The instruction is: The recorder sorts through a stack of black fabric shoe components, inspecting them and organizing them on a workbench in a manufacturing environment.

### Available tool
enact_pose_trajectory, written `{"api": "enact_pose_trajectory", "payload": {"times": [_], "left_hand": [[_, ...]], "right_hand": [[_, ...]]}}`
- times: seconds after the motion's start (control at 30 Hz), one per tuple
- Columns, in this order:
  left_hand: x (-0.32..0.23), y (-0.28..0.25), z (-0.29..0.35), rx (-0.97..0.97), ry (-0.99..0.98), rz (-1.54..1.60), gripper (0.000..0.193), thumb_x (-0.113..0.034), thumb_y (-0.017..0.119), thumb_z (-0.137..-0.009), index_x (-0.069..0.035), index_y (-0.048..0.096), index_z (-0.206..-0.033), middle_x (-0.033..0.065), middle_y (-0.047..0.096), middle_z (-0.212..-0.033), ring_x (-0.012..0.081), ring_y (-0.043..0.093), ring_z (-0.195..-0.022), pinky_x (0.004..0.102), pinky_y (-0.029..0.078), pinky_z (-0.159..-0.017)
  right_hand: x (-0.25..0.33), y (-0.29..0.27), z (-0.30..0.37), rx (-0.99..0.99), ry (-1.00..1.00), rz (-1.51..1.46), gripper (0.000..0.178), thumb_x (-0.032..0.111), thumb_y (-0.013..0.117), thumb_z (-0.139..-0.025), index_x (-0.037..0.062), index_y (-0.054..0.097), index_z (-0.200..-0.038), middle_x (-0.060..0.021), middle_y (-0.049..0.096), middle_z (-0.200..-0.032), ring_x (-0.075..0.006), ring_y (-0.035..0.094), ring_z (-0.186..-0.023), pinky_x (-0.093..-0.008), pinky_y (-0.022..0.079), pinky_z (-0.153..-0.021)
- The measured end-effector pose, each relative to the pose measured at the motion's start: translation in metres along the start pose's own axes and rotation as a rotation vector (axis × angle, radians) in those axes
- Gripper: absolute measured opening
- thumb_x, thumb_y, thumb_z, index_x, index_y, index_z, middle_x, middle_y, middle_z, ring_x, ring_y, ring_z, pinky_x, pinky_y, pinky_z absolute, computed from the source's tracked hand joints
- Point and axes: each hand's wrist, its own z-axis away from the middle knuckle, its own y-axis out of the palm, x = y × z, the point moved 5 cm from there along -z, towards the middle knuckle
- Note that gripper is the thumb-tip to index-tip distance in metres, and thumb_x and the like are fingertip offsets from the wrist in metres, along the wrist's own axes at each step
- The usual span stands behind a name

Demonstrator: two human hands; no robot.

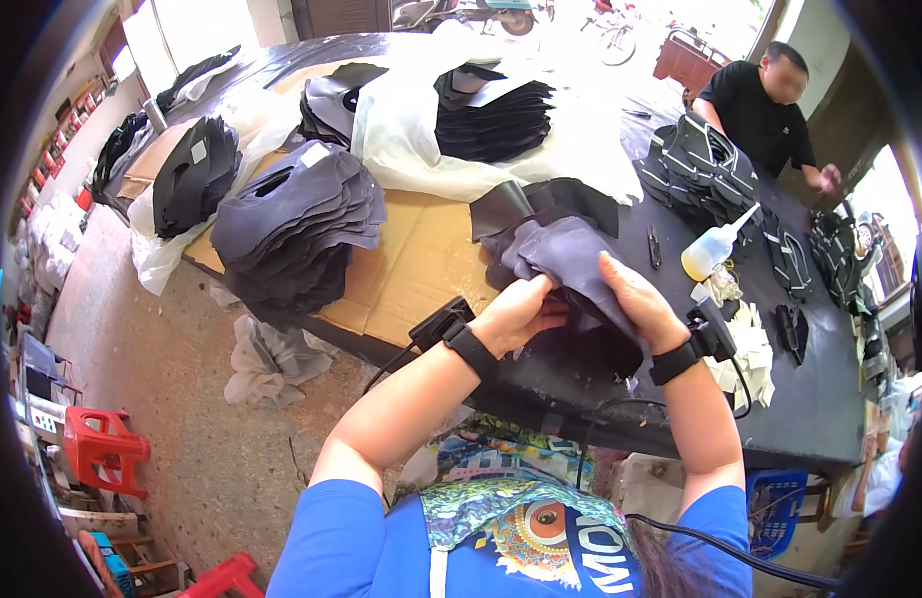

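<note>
Both hands hold a soft dark grey cut piece (571,249) of sheet material, bent over just above the table's near edge. My left hand (526,314) grips its left side with curled fingers, some hidden under the fold. At its right side, my right hand (638,299) has the thumb on top and the other fingers out of sight beneath. More black and dark grey pieces (596,204) lie directly behind it. A squeeze bottle (708,251) with yellowish liquid and a pointed nozzle stands to the right of my right hand.
Stacks of dark cut pieces (292,219) lie on cardboard (411,249) at left, others on white plastic (411,169) behind. White-edged black pieces (695,164) are heaped at right, near another person (755,115). Snips (653,247) and pale scraps (745,354) lie nearby. Red stool (102,448) at left.
</note>
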Motion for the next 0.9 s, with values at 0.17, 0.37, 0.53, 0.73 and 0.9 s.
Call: {"api": "enact_pose_trajectory", "payload": {"times": [0.17, 0.37, 0.53, 0.73, 0.9], "left_hand": [[-0.043, 0.042, 0.009, 0.057, 0.128, -0.237, 0.030, -0.021, 0.037, -0.089, -0.005, 0.050, -0.110, 0.0086, 0.055, -0.104, 0.0172, 0.057, -0.087, 0.0302, 0.048, -0.074], [-0.065, 0.090, 0.004, 0.300, 0.348, -0.556, 0.030, -0.020, 0.037, -0.089, -0.001, 0.050, -0.107, 0.0094, 0.055, -0.100, 0.0178, 0.057, -0.087, 0.0306, 0.047, -0.076], [-0.071, 0.116, 0.030, 0.402, 0.504, -0.608, 0.039, -0.034, 0.043, -0.088, 0.000, 0.049, -0.106, 0.0062, 0.055, -0.095, 0.0125, 0.053, -0.088, 0.0249, 0.043, -0.078], [-0.077, 0.119, 0.060, 0.270, 0.701, -0.836, 0.066, -0.036, 0.061, -0.075, 0.003, 0.035, -0.122, 0.0112, 0.042, -0.113, 0.0180, 0.041, -0.106, 0.0313, 0.034, -0.091], [-0.090, 0.140, 0.090, 0.480, 0.984, -0.767, 0.071, -0.055, 0.047, -0.076, 0.002, 0.042, -0.118, 0.0142, 0.039, -0.118, 0.0247, 0.038, -0.111, 0.0338, 0.029, -0.095]], "right_hand": [[0.010, -0.022, 0.011, -0.066, -0.010, 0.322, 0.049, 0.046, 0.046, -0.087, -0.0027, 0.053, -0.090, -0.0033, 0.054, -0.081, -0.0115, 0.046, -0.074, -0.0239, 0.038, -0.069], [0.026, -0.021, 0.030, 0.028, 0.100, -0.302, 0.054, 0.047, 0.035, -0.090, 0.0006, 0.050, -0.113, -0.0092, 0.056, -0.106, -0.0138, 0.053, -0.095, -0.0263, 0.042, -0.085], [0.048, -0.030, 0.051, 0.265, -0.093, -0.863, 0.067, 0.054, 0.022, -0.089, -0.0011, 0.046, -0.118, -0.0144, 0.054, -0.111, -0.0218, 0.050, -0.106, -0.0338, 0.039, -0.093], [0.067, -0.004, 0.073, 0.022, -0.068, -0.441, 0.074, 0.061, 0.016, -0.086, 0.0016, 0.041, -0.122, -0.0119, 0.052, -0.108, -0.0200, 0.051, -0.101, -0.0328, 0.038, -0.091], [0.063, -0.001, 0.087, 0.256, -0.384, -0.657, 0.060, 0.054, 0.033, -0.087, 0.0002, 0.047, -0.110, -0.0078, 0.052, -0.094, -0.0201, 0.050, -0.089, -0.0322, 0.042, -0.078]]}}
